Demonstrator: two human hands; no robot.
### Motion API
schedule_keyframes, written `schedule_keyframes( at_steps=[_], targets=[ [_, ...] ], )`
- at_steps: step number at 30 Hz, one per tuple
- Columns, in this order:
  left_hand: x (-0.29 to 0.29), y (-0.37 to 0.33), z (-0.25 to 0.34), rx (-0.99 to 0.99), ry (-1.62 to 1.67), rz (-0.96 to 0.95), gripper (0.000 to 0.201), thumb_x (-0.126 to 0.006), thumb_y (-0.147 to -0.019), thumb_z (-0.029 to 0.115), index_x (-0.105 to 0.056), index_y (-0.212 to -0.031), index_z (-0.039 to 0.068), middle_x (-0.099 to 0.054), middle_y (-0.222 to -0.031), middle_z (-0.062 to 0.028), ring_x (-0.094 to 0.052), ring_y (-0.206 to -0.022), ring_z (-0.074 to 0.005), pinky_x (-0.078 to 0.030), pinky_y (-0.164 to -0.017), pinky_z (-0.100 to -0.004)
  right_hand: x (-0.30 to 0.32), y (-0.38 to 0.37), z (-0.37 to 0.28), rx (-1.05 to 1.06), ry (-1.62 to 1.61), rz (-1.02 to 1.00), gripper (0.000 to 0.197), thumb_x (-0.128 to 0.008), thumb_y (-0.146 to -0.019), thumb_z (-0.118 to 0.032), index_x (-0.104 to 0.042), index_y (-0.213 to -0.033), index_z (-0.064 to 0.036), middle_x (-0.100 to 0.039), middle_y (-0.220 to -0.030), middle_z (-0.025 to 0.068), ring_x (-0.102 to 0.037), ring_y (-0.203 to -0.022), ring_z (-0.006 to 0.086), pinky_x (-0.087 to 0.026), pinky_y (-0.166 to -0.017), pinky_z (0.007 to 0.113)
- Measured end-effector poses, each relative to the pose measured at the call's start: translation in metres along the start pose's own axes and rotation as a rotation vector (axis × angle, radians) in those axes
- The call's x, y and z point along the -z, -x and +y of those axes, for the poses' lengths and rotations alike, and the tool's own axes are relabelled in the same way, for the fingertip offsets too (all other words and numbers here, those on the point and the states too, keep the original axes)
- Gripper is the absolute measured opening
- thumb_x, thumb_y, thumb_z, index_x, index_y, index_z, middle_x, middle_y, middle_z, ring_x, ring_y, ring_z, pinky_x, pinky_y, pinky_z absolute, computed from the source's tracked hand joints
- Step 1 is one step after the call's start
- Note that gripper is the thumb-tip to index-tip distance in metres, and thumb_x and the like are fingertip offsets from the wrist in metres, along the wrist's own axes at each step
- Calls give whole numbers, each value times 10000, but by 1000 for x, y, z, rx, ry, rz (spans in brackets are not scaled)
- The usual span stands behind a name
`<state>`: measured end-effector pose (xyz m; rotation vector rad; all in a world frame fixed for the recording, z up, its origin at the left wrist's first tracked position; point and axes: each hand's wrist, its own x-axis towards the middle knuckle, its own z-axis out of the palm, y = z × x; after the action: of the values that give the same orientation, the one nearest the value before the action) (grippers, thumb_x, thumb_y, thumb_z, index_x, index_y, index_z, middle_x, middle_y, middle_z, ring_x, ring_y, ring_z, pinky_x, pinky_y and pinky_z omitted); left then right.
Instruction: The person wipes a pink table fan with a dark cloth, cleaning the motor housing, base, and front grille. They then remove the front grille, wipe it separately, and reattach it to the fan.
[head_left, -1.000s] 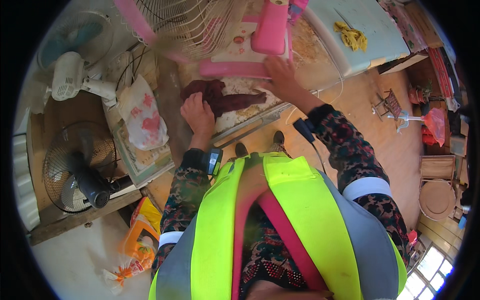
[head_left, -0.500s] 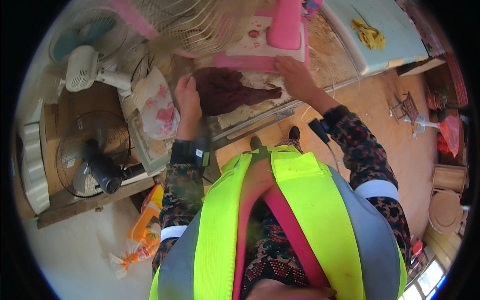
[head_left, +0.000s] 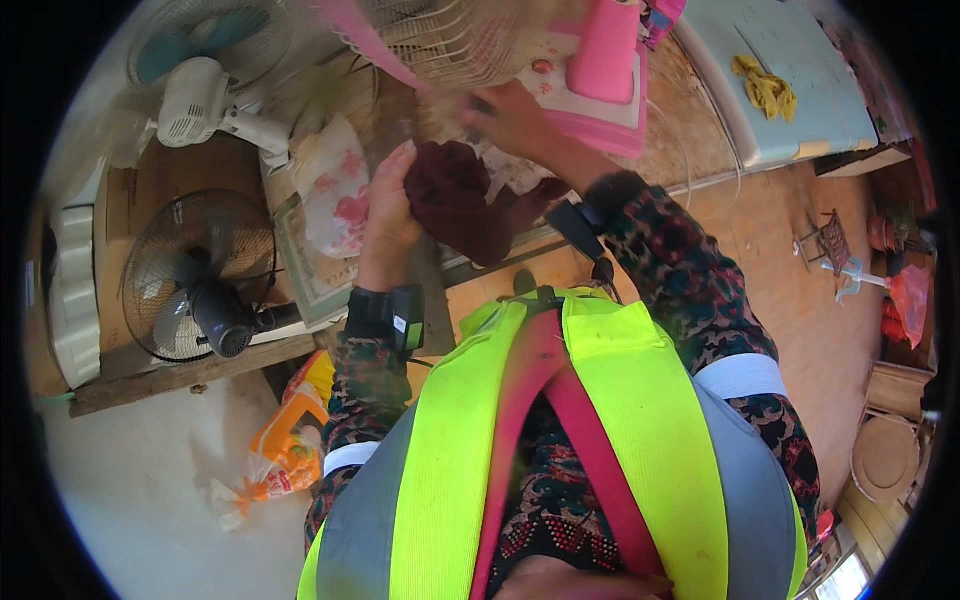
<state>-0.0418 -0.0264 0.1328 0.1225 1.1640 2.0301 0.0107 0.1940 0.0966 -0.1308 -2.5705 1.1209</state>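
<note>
A dark maroon cloth (head_left: 462, 205) hangs bunched over the front of the worktop. My left hand (head_left: 392, 205) is closed on its left side, with the thumb pointing up. My right hand (head_left: 515, 122) reaches across beyond the cloth, palm down, fingers bent and somewhat apart at the left end of a pink and white fan base (head_left: 600, 118). It holds nothing that I can see; whether the fingertips touch the base is unclear. Above it, the pink fan's pale wire grille (head_left: 465, 45) is blurred and cut by the upper edge.
A white fan (head_left: 195, 105) with teal blades and a black fan (head_left: 222, 310) stand at the left. Beside my left hand lies a white plastic bag (head_left: 335, 195) with pink prints. A yellow cloth (head_left: 765, 88) rests on a light blue surface (head_left: 800, 50) at the right.
My right hand has left the base's front edge and moved left, past the cloth. The cloth, still in my left hand, is more bunched. The whole view has shifted slightly.
</note>
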Motion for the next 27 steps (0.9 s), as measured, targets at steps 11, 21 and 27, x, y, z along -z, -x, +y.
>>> schedule_keyframes(
  at_steps=[11, 21, 27],
  targets=[
    [-59, -8, 3, -73, 69, -300, 124, -565, -975, 196, -608, -990, 80, -656, -918, -26, -660, -838, -156, -549, -746, -310, 11, 99, -28, 183, -23, -177, 518, -672, -809, -547, -715, -814, -31, -671, -784, 205, -663, -782, 385, -529, -719, 448],
    [-69, -35, -50, 218, -823, -181, 374, -624, -929, 215, -609, -1274, 71, -705, -1078, -60, -677, -936, -164, -548, -783, -335, 156, 110, -61, 551, -76, 395, 259, -720, -828, -259, -718, -1011, -75, -662, -989, 175, -634, -935, 374, -484, -833, 445],
    [-151, -57, -56, -347, -756, -292, 656, -716, -864, 188, -412, -1395, -47, -491, -1403, -172, -455, -1315, -253, -372, -1082, -361, 237, 94, -65, 536, 122, 377, 326, -698, -834, -235, -661, -1103, -54, -634, -1078, 140, -614, -970, 341, -474, -876, 439]
  ],
)
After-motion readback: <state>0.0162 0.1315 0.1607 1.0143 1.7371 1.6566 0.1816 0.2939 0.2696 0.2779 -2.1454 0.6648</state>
